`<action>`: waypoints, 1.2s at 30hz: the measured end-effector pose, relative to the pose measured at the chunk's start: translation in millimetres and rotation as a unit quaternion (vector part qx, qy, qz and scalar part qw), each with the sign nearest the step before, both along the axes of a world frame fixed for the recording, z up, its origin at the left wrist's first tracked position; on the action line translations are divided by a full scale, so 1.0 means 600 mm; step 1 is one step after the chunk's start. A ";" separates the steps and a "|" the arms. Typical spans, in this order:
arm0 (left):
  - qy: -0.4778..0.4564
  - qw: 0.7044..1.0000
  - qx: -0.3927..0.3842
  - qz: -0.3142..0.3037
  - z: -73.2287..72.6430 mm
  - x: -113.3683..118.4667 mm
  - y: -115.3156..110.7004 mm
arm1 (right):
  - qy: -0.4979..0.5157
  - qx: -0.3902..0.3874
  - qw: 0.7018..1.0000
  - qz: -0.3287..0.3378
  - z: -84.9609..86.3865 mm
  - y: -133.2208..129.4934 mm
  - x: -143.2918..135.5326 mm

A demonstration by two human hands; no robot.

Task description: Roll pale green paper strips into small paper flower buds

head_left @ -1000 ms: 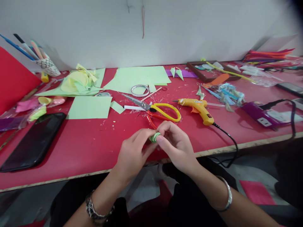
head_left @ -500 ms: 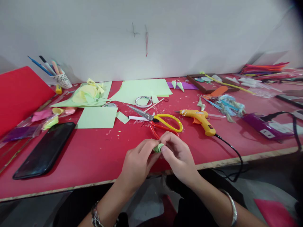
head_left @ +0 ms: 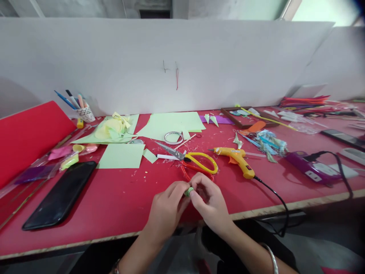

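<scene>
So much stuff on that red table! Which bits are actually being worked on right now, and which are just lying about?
In hand:
- small green paper roll, pinched between the left hand and the right hand

Lying about:
- yellow-handled scissors
- yellow glue gun
- tape ring
- green paper sheets
- black phone
- pen cup
- purple power strip

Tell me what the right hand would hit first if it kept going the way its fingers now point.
The right hand points up-left, toward the left hand. First it would likely meet the green paper roll pinched between both hands, then the left fingers.
</scene>
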State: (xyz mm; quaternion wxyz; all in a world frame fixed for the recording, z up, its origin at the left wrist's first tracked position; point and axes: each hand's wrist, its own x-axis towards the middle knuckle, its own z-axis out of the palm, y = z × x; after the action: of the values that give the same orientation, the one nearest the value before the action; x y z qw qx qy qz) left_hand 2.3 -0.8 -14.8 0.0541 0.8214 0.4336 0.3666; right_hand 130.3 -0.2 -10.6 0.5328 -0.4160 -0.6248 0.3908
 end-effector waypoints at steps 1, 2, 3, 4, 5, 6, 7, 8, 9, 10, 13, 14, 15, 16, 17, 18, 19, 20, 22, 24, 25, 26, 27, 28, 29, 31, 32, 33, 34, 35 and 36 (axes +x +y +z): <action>0.005 1.000 0.006 0.002 0.000 0.000 0.000 | -0.002 0.000 1.000 -0.003 0.000 0.000 0.000; 0.009 1.000 0.013 0.005 0.001 0.000 0.000 | -0.003 -0.001 1.000 -0.004 -0.001 0.000 -0.001; 0.015 1.000 0.021 0.008 0.001 0.001 0.001 | -0.004 -0.002 1.000 -0.005 -0.001 0.001 -0.001; 0.021 0.999 0.030 0.012 0.001 0.001 0.001 | -0.005 -0.004 1.000 -0.008 -0.002 0.001 -0.001; 0.028 0.999 0.039 0.016 0.000 0.002 0.002 | -0.006 -0.006 1.000 -0.011 -0.002 0.001 -0.001; 0.037 0.998 0.047 0.021 -0.001 0.003 0.002 | -0.006 -0.008 1.000 -0.016 -0.003 0.001 -0.001; 0.046 0.997 0.055 0.025 -0.002 0.003 0.003 | -0.006 -0.010 1.000 -0.021 -0.004 0.002 -0.001; 0.052 0.996 0.063 0.028 -0.003 0.004 0.003 | -0.006 -0.011 1.000 -0.025 -0.005 0.002 -0.001; 0.057 0.996 0.068 0.029 -0.005 0.004 0.003 | -0.005 -0.012 1.000 -0.027 -0.005 0.002 -0.001; 0.059 0.995 0.071 0.031 -0.007 0.004 0.004 | -0.002 -0.011 1.000 -0.027 -0.006 0.002 -0.001; 0.061 0.995 0.068 0.036 -0.009 0.004 0.004 | 0.007 -0.004 1.000 -0.023 -0.008 0.002 -0.001; 0.063 0.995 0.066 0.038 -0.010 0.004 0.004 | 0.011 -0.005 1.000 -0.021 -0.008 0.002 -0.001; 0.067 0.995 0.065 0.040 -0.009 0.004 0.005 | 0.013 -0.007 1.000 -0.019 -0.009 0.003 -0.001; 0.071 0.995 0.063 0.042 -0.009 0.004 0.005 | 0.016 -0.009 1.000 -0.018 -0.010 0.003 -0.001; 0.077 0.994 0.062 0.042 -0.008 0.004 0.005 | 0.018 -0.011 1.000 -0.017 -0.010 0.003 -0.001; 0.084 0.994 0.063 0.041 -0.007 0.004 0.005 | 0.018 -0.011 1.000 -0.016 -0.009 0.003 -0.001; 0.092 0.993 0.067 0.039 -0.007 0.004 0.005 | 0.017 -0.009 1.000 -0.017 -0.009 0.003 0.000; 0.101 0.991 0.074 0.037 -0.006 0.003 0.004 | 0.014 -0.005 1.000 -0.018 -0.008 0.003 0.000; 0.120 0.988 0.090 0.033 -0.006 0.001 0.002 | 0.009 0.000 1.000 -0.020 -0.005 0.002 0.001; 0.130 0.986 0.099 0.031 -0.005 0.000 0.000 | 0.004 0.002 1.000 -0.022 -0.002 0.001 0.002; 0.130 0.986 0.097 0.029 -0.004 0.000 -0.001 | 0.001 0.002 1.000 -0.022 -0.001 0.000 0.003; 0.129 0.987 0.089 0.027 -0.004 0.000 -0.001 | -0.001 0.002 1.000 -0.021 -0.001 -0.001 0.004; 0.125 0.988 0.081 0.025 -0.003 0.001 -0.002 | -0.002 0.001 1.000 -0.021 -0.001 -0.001 0.004; 0.121 0.990 0.071 0.023 -0.002 0.001 -0.003 | -0.002 0.000 1.000 -0.020 -0.002 -0.001 0.005; 0.116 0.991 0.061 0.021 -0.002 0.002 -0.003 | 0.000 -0.003 1.000 -0.017 -0.003 -0.001 0.006; 0.106 0.993 0.040 0.017 0.000 0.003 -0.003 | 0.004 -0.010 1.000 -0.013 -0.004 0.000 0.008; 0.102 0.994 0.028 0.015 0.000 0.003 -0.003 | 0.004 -0.013 1.000 -0.013 -0.005 0.000 0.009; 0.098 0.995 0.015 0.013 0.001 0.003 -0.002 | 0.002 -0.016 1.000 -0.014 -0.005 0.001 0.010; 0.096 0.995 0.003 0.011 0.001 0.004 -0.002 | 0.000 -0.019 1.000 -0.015 -0.005 0.001 0.010; 0.094 0.996 -0.005 0.010 0.001 0.003 -0.001 | -0.001 -0.023 1.000 -0.017 -0.004 0.001 0.011; 0.091 0.996 -0.012 0.008 0.002 0.003 0.000 | -0.003 -0.026 0.999 -0.018 -0.004 0.002 0.011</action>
State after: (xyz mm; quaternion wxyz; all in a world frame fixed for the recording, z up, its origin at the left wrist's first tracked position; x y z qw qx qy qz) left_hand 4.2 -0.8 -13.9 0.0214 0.8474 0.4473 0.2852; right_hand 137.2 0.8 -12.9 0.5270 -0.4425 -0.6079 0.3962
